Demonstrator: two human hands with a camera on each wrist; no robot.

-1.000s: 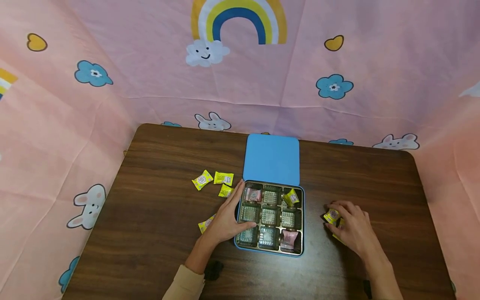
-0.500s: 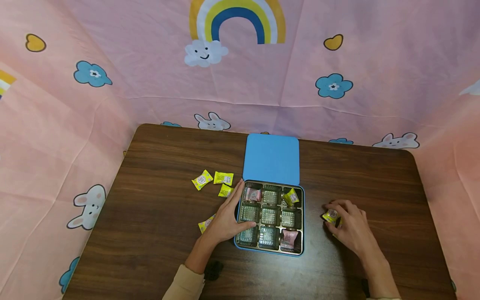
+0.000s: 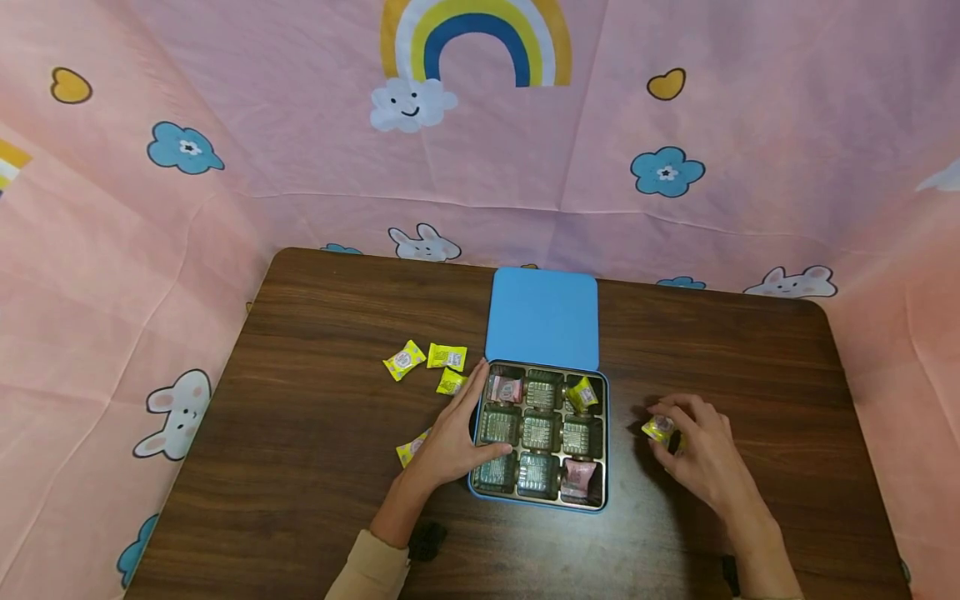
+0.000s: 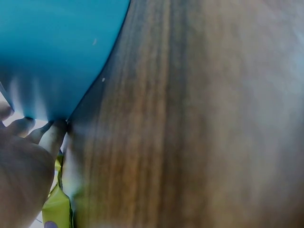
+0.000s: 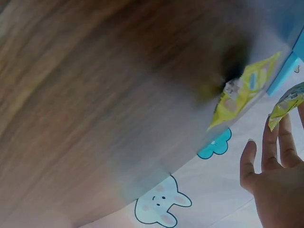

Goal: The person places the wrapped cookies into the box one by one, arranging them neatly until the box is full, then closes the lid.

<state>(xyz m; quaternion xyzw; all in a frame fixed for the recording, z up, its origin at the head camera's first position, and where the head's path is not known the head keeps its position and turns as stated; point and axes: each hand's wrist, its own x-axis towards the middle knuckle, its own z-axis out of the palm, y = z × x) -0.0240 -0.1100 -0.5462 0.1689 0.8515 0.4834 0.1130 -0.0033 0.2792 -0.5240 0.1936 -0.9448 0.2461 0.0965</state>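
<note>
A blue tin (image 3: 538, 505) with a three-by-three divided insert sits mid-table, its lid (image 3: 543, 318) laid back behind it. Pink-wrapped candies lie in the back-left (image 3: 506, 389) and front-right (image 3: 578, 479) compartments, a yellow-wrapped candy (image 3: 582, 394) in the back-right one. My left hand (image 3: 447, 446) rests along the tin's left side, fingers fairly straight, thumb over the rim. To the tin's right, my right hand (image 3: 705, 458) pinches a yellow-wrapped candy (image 3: 657, 428) between thumb and fingers. The right wrist view shows that candy (image 5: 287, 105) at the fingertips and another yellow one (image 5: 244, 92) on the table.
Left of the tin lie several yellow-wrapped candies (image 3: 405, 360), some partly behind the left hand. One yellow wrapper (image 4: 57, 209) shows beside that hand in the left wrist view. Pink patterned cloth (image 3: 510, 167) hangs around the back and sides of the brown table (image 3: 315, 450).
The right hand and its yellow candy have shifted slightly left and back, and less of the other candy shows beneath the hand. The left hand and tin have stayed put.
</note>
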